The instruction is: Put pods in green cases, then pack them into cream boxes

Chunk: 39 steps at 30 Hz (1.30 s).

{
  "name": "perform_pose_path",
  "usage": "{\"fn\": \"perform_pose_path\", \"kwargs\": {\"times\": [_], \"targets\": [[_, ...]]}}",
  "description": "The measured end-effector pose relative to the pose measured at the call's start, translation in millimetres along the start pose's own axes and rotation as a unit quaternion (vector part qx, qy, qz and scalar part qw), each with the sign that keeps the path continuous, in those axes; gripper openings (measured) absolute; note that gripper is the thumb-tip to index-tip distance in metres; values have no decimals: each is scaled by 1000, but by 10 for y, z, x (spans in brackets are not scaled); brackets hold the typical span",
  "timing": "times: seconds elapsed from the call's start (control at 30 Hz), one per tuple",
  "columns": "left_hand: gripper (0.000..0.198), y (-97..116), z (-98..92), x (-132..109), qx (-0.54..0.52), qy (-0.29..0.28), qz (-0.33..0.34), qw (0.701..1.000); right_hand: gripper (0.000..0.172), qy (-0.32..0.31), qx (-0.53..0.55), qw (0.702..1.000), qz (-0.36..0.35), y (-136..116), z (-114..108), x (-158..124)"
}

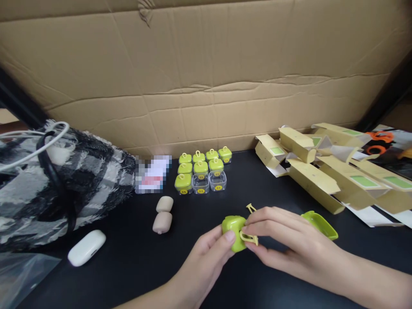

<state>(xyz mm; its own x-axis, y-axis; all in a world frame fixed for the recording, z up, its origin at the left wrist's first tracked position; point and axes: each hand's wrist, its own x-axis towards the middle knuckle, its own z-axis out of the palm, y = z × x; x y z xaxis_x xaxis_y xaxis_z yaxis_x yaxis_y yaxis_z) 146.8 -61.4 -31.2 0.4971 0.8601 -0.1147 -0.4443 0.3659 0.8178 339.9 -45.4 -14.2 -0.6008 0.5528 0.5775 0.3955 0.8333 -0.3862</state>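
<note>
My left hand (209,259) is closed around a glossy green lid (234,227), thumb on its top. Pinched in the fingers of my right hand (286,240) is a pale yellow loop handle (249,237), which meets the lid's right side; whether it is fastened there I cannot tell. A second pale yellow piece (250,207) shows just beyond my right fingertips. Behind my right hand lies another green lid (322,225), partly hidden by it. Small clear square containers stand in rows further back, several with green looped lids (200,167) and two without lids, such as one clear container (201,183).
Unfolded yellow cartons (312,180) are piled at the right, near orange-handled scissors (380,141). At the left are a checked fabric bundle (96,176), a white earbud case (86,247) and two beige rounded pieces (162,222). A cardboard wall (206,73) closes the back.
</note>
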Motion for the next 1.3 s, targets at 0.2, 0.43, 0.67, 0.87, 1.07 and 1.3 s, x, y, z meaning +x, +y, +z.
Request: {"fn": "perform_pose_path", "kwargs": {"times": [0.2,0.43,0.67,0.87,1.07,1.3], "targets": [[24,37,-39,-12,-47,56,-50,996,20,45,64,996,37,19,-64,21],[29,11,-52,23,-197,-12,-126,972,21,20,130,989,64,-22,7,19],[39,-16,7,-3,-118,9,-119,986,19,55,114,992,21,-84,-23,13],[30,-33,11,24,-105,45,-82,990,11,14,-104,994,-40,2,-109,-2],[23,-52,-8,33,-93,59,-93,989,22,-7,-156,984,-90,-2,-142,61],[22,-25,-17,35,-65,47,-91,993,30,-34,-172,980,-90,-39,-163,75]]}}
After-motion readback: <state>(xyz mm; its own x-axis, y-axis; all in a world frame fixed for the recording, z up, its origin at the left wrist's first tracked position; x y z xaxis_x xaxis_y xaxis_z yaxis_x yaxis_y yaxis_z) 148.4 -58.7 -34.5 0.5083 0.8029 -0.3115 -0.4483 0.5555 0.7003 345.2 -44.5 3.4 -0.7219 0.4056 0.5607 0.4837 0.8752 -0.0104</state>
